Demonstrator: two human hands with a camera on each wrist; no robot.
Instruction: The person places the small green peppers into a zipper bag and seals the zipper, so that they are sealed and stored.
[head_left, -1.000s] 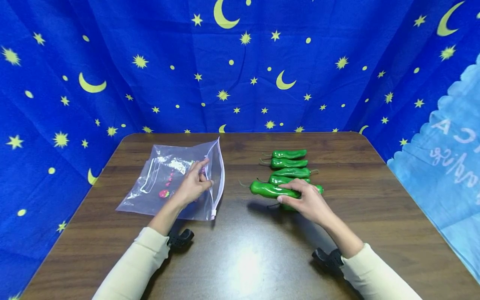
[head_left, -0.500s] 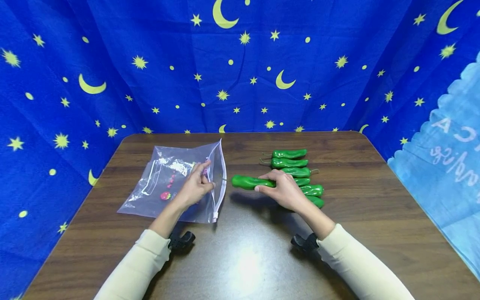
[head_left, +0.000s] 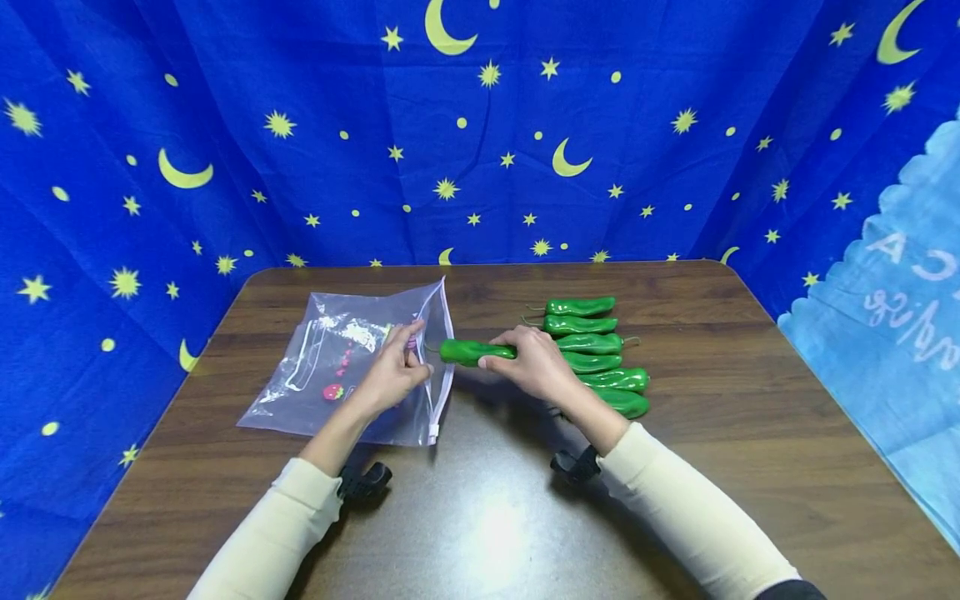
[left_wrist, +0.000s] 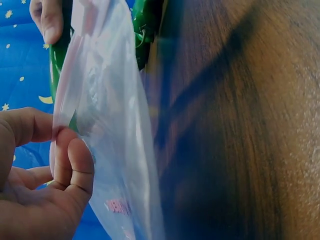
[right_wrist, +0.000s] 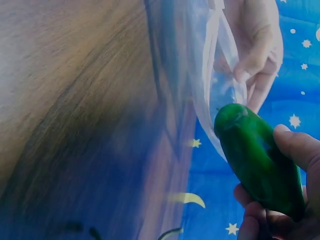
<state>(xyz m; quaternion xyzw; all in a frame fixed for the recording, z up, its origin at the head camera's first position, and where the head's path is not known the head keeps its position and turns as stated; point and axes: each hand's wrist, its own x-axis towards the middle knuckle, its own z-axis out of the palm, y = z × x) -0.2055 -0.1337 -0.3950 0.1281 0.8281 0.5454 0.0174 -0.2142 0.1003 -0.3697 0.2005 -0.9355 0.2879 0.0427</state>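
My left hand (head_left: 392,367) pinches the upper edge of a clear zip bag (head_left: 300,400) by its mouth. In the left wrist view the bag's film (left_wrist: 120,130) runs between thumb and fingers. A glossy green pepper (head_left: 468,352) is gripped by my right hand (head_left: 534,362), its stem end pointing left into the bag's open mouth. The right wrist view shows that pepper (right_wrist: 257,155) between thumb and fingers, its tip at the bag's opening (right_wrist: 212,95). The bag lies on its side, with a pink zip edge and a strawberry print.
Several more green peppers (head_left: 588,344) lie in a column on the brown wooden table (head_left: 697,400), just right of and partly behind my right hand. A blue curtain (head_left: 345,158) with moons and stars stands behind the table. A light blue cloth (head_left: 915,317) hangs at the right.
My right hand has carried the pepper left, from above the other peppers to the bag's mouth. My left hand stays at the bag's edge, nearly still.
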